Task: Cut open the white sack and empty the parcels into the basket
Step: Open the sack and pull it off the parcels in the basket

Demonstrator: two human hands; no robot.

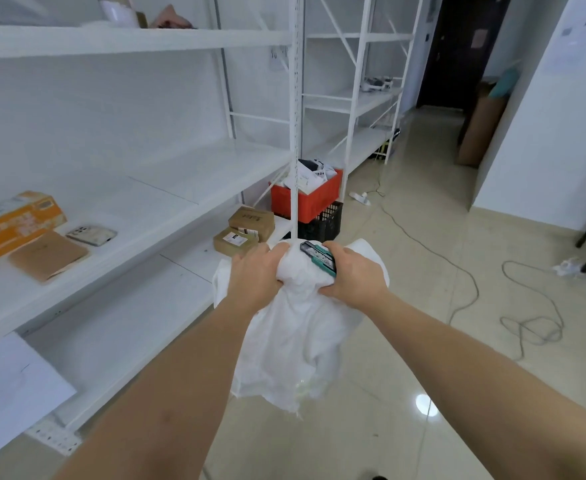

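A limp white sack [295,344] hangs in front of me above the tiled floor. My left hand [255,275] grips its bunched top from the left. My right hand [354,271] clutches the sack's top from the right and also holds a green and black utility knife [319,257] against the fabric. Farther ahead a red basket [307,199] with several parcels in it rests on a black crate [322,225] beside the shelf post.
White metal shelving [139,209] runs along the left, with an orange box [14,221], a brown envelope [47,254] and a phone [90,234]. Two cardboard boxes [246,228] lie on the low shelf. Cables [527,323] trail over the floor at right.
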